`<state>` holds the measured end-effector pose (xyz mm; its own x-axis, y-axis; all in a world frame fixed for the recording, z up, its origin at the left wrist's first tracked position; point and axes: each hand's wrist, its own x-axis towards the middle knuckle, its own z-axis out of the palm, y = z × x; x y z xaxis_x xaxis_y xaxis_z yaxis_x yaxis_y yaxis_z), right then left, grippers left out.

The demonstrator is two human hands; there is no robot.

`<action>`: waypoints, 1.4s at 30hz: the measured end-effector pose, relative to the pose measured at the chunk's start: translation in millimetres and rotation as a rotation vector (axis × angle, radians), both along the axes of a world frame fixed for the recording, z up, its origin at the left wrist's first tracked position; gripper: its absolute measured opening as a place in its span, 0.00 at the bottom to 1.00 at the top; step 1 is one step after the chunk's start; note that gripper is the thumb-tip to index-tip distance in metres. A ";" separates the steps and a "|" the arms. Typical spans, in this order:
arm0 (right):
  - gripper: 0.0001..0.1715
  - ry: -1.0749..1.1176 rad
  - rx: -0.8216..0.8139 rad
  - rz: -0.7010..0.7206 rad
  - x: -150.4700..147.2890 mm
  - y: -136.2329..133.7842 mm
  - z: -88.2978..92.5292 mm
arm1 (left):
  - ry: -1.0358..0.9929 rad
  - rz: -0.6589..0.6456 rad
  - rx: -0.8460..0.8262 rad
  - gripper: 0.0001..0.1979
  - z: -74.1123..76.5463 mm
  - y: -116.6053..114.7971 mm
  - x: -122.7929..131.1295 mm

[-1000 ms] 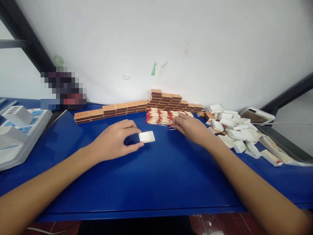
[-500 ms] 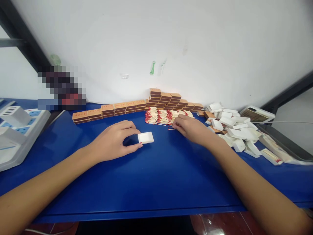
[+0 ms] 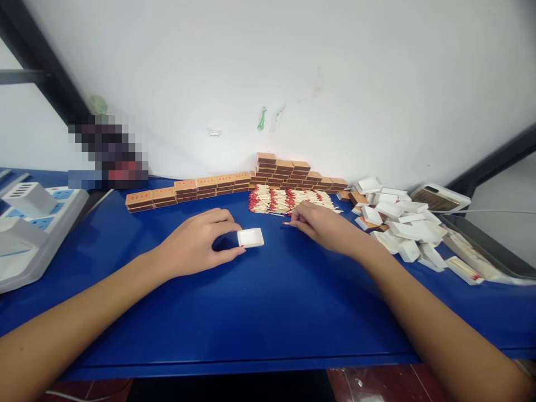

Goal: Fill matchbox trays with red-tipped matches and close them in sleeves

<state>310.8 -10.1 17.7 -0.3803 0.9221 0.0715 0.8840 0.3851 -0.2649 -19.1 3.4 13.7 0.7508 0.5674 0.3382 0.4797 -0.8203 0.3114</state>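
My left hand point(image 3: 205, 239) pinches a small white matchbox tray point(image 3: 252, 237) between thumb and fingers at its left end. A match lies along the near side inside it, its red head by my thumb. Just in front of the match pile, my right hand point(image 3: 320, 226) is closed on a match point(image 3: 286, 223), whose red head points left toward the tray. Behind it spreads the pile of red-headed matches point(image 3: 268, 199), laid in rough rows on the blue table point(image 3: 268, 312).
Stacked brown matchboxes point(image 3: 207, 186) line the wall behind the pile. At the right lies a heap of white trays point(image 3: 404, 218) and some brown sleeves, with a match-filled tray point(image 3: 464, 270) beside it. A white power strip point(image 3: 62, 223) stands at the left.
My right hand has drawn back slightly toward me and left from the pile, with a match now in its fingers. My left hand and the tray stay about where they were.
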 end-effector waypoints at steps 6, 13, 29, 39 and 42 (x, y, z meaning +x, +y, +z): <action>0.07 0.115 0.139 0.135 -41.1 -27.3 6.1 | -0.001 -0.018 0.009 0.14 -1.8 -2.7 4.3; 0.11 -0.190 0.351 0.184 -75.1 -42.1 -4.1 | -0.027 -0.083 0.181 0.12 -5.6 -5.4 7.2; 0.06 0.113 0.262 0.027 -26.9 -2.2 -13.6 | 0.014 -0.056 0.089 0.13 -6.7 -5.9 4.6; 0.06 0.102 0.214 -0.042 -18.8 25.0 -31.0 | 0.017 -0.053 0.067 0.14 -3.7 -7.3 4.8; 0.06 0.094 0.211 -0.044 -21.1 25.9 -29.1 | 0.015 -0.053 0.059 0.14 -3.5 -7.4 4.3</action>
<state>289.7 15.8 -11.4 -0.3226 0.8986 0.2975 0.8764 0.4022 -0.2647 -14.8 -3.9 10.2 0.7844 0.5063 0.3582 0.4395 -0.8613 0.2549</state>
